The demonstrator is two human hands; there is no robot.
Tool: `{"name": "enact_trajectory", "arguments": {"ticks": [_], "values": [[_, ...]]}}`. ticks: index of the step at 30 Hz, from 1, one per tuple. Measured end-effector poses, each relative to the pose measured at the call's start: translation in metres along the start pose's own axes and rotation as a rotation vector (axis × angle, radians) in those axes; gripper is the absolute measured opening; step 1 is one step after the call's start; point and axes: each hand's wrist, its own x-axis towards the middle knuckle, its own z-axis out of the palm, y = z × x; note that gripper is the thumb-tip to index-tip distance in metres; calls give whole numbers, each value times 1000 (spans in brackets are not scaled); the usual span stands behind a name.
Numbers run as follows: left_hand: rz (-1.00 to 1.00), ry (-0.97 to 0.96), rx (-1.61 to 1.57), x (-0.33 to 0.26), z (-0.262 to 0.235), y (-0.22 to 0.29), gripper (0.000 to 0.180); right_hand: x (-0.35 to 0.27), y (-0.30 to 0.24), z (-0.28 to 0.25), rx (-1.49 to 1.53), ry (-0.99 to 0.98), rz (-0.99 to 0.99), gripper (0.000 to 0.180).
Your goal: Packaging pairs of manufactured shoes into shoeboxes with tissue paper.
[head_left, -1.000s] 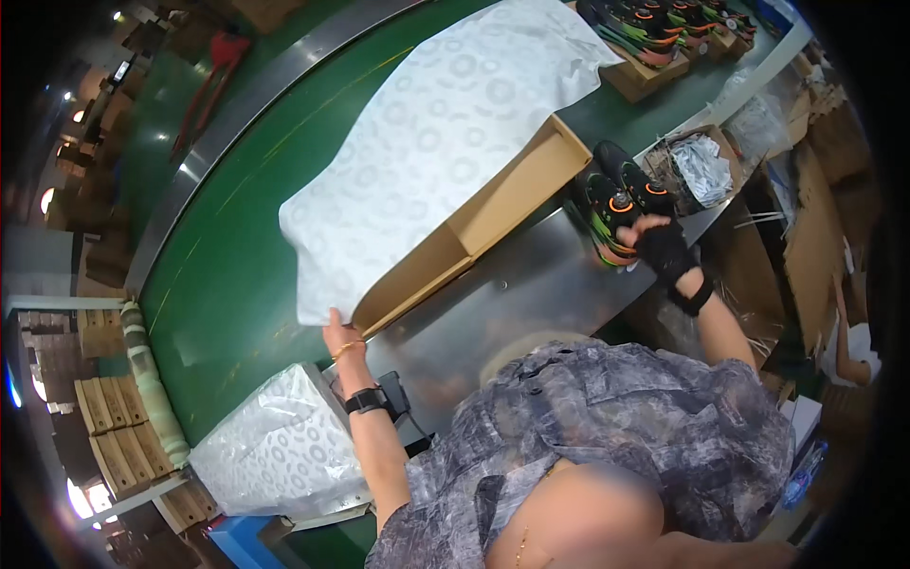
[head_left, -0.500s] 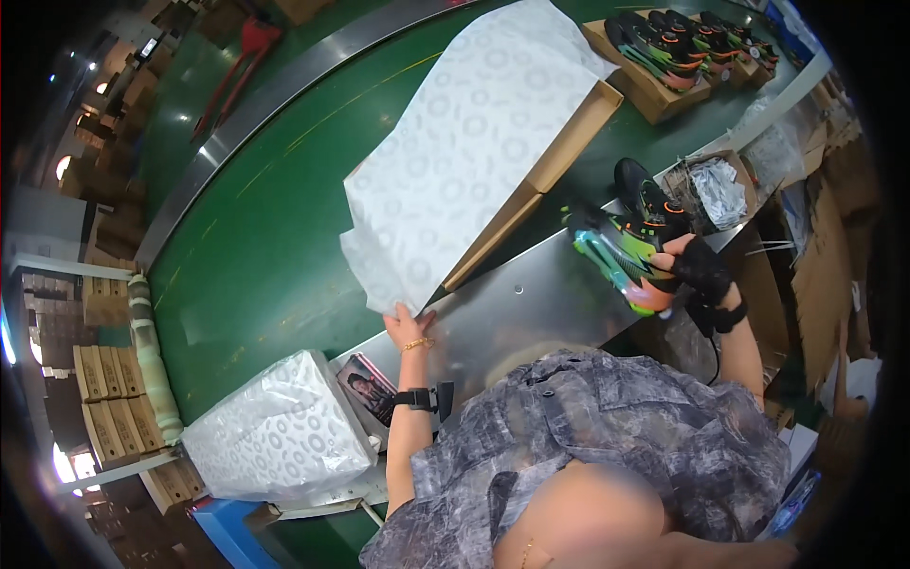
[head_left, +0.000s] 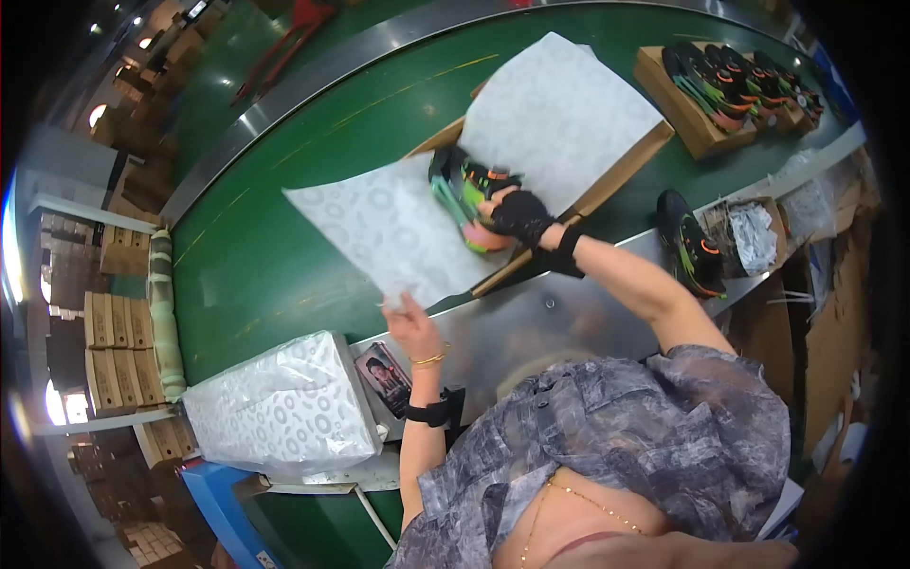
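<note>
Head view. My left hand [head_left: 413, 329] pinches near corner of patterned white paper [head_left: 365, 213]. My gloved right hand [head_left: 517, 216] closed around black-and-green shoe [head_left: 462, 197], over paper at open cardboard box [head_left: 626, 169]; shoe-paper contact unclear. Risk: thin paper could tear or crease if left pinch pulls while shoe weighs on it. Studded sole could snag sheet. Loose grip could drop shoe askew. Second shoe [head_left: 690, 248] stands near edge of counter [head_left: 493, 327], beside small carton [head_left: 775, 216]; stray forearm bump could topple it.
</note>
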Motion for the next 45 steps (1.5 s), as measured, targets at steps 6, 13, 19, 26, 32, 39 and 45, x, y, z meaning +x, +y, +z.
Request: {"name": "enact_trajectory", "arguments": {"ticks": [6,13,19,26,32,39,45], "values": [[990,-117,31,19,51,79,24,-8,-17,69,908,143,-60,24],[675,-505,32,58,92,76,31,-98,12,-91,514,259,397,16],[811,-904,1028,81,120,65,51,-239,70,-147,-170,514,830,14],[904,-499,569,66,120,72,48,-289,71,-124,-513,-148,938,29],[934,-469,21,-11,62,56,59,-280,77,-142,-488,-47,319,17],[933,-699,253,-49,11,42,104,-170,-1,-145,-177,-207,-245,10],[485,-881,181,-50,-38,35,81,-93,-57,-129,71,20,-600,9]]}}
